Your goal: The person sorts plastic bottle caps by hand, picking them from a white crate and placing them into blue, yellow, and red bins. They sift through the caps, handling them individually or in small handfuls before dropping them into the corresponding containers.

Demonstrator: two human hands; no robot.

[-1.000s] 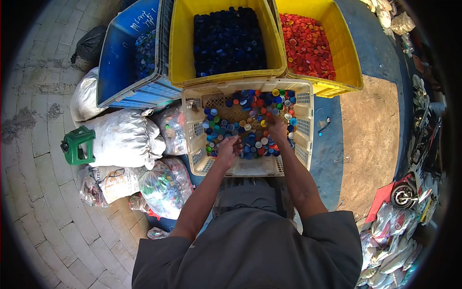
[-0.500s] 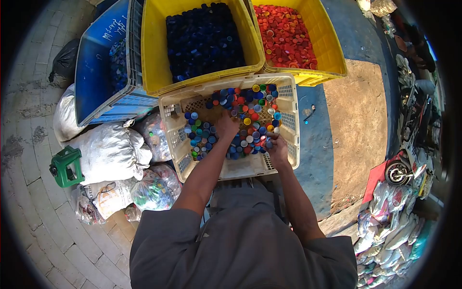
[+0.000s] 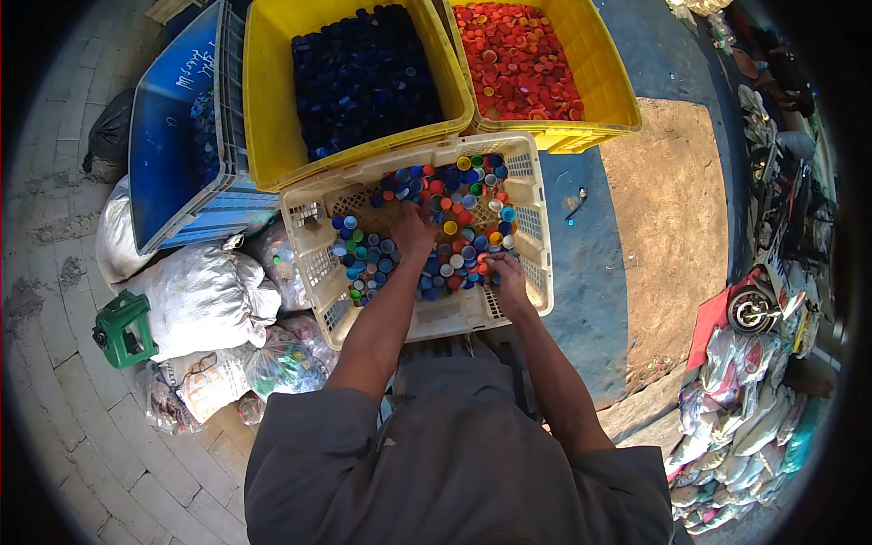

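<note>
A cream plastic crate (image 3: 298, 227) with lattice sides holds mixed bottle caps (image 3: 451, 228) in blue, red, white, green and yellow. My left hand (image 3: 414, 232) is over the crate's middle, fingers bent down toward the caps at the edge of a bare patch; what its fingertips hold is hidden. Near the crate's right side, my right hand (image 3: 507, 277) has its fingers bent together at the caps, and anything between them is too small to name. Behind the crate, one yellow bin (image 3: 271, 91) contains dark blue caps and another yellow bin (image 3: 595, 64) contains red caps.
A blue bin (image 3: 163, 154) with caps stands at the left. White sacks (image 3: 204, 295), a green plastic container (image 3: 124, 329) and bags of plastic (image 3: 286, 361) lie below it. On the right are a brown ground patch (image 3: 668, 227), a motorcycle wheel (image 3: 752, 311) and piled bags (image 3: 754, 436).
The view has shifted, so the crate and bins appear slightly further left. Both hands remain over the crate among the caps, with only small changes in finger position.
</note>
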